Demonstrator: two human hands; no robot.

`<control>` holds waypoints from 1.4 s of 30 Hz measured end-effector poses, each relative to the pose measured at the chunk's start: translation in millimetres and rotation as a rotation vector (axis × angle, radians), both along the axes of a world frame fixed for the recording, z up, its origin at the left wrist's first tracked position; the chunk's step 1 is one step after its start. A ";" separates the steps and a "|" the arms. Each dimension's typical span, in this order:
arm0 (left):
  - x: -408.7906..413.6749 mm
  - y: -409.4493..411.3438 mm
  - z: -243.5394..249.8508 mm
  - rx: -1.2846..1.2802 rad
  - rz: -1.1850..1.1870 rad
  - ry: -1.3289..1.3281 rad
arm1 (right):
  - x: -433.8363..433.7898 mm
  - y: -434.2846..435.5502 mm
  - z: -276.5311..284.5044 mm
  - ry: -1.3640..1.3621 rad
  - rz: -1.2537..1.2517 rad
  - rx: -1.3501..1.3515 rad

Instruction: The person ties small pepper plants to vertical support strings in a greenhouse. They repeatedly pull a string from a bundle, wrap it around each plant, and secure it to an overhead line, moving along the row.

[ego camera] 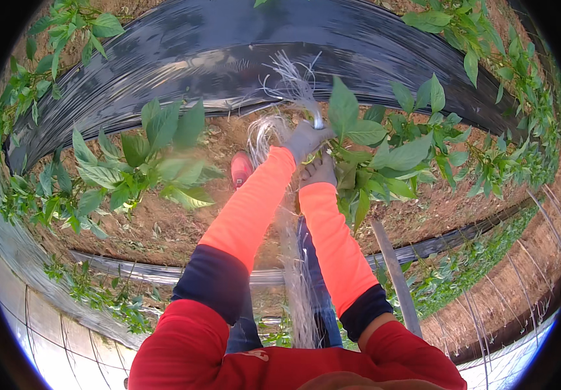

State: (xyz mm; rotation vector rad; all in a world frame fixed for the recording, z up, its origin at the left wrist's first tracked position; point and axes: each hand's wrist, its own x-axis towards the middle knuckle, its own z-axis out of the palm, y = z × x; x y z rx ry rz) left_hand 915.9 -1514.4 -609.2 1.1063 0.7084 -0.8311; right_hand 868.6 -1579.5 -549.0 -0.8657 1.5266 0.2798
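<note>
My left hand (305, 139), in a grey glove, is closed around a bundle of clear plastic twine (315, 114); its loose ends fan out above the fist. Just below it, my right hand (319, 170), also gloved in grey, has its fingers curled at the stems of a leafy green plant (363, 156); what lies between those fingers is hidden. A loop of the twine hangs left of my left wrist, and a long hank of clear strands (297, 273) runs down between my forearms.
Black plastic mulch film (241, 63) covers the ground beyond the plants. More leafy plants (139, 156) stand at the left. A wooden post (397, 278) leans right of my right arm. Bare soil (163, 224) and a pink shoe (241, 168) lie below.
</note>
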 end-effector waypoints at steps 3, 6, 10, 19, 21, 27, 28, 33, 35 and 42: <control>4.6 -2.6 -10.5 0.081 -0.259 -0.271 | -15.3 -7.0 -13.5 -0.032 0.004 0.038; 15.7 7.1 -2.1 0.244 -0.569 -0.244 | -24.6 -9.8 -26.2 0.068 0.001 -0.107; 19.7 37.7 -23.0 0.601 -0.698 -0.316 | -20.0 -21.2 -26.2 0.085 -0.009 -0.117; 33.2 71.4 -14.6 0.744 -0.585 -0.441 | 13.5 -23.1 -30.4 -0.009 -0.009 -0.020; 34.2 71.2 -11.3 0.743 -0.578 -0.451 | 23.9 -21.9 -32.4 -0.030 -0.004 0.001; 34.5 67.2 -6.0 0.743 -0.574 -0.483 | 40.3 -20.9 -36.0 -0.078 0.007 0.052; 34.5 66.1 -5.4 0.741 -0.572 -0.490 | 39.5 -21.5 -35.7 -0.080 0.008 0.060; 41.1 49.2 6.7 0.707 -0.580 -0.550 | 31.3 -27.1 -29.9 -0.105 0.024 0.117; 44.0 33.4 14.9 0.688 -0.604 -0.585 | 18.2 -36.2 -20.0 -0.105 0.046 0.155; 5.9 23.1 -30.7 0.889 -0.343 -0.561 | -118.7 -69.0 82.2 -0.019 -0.002 0.549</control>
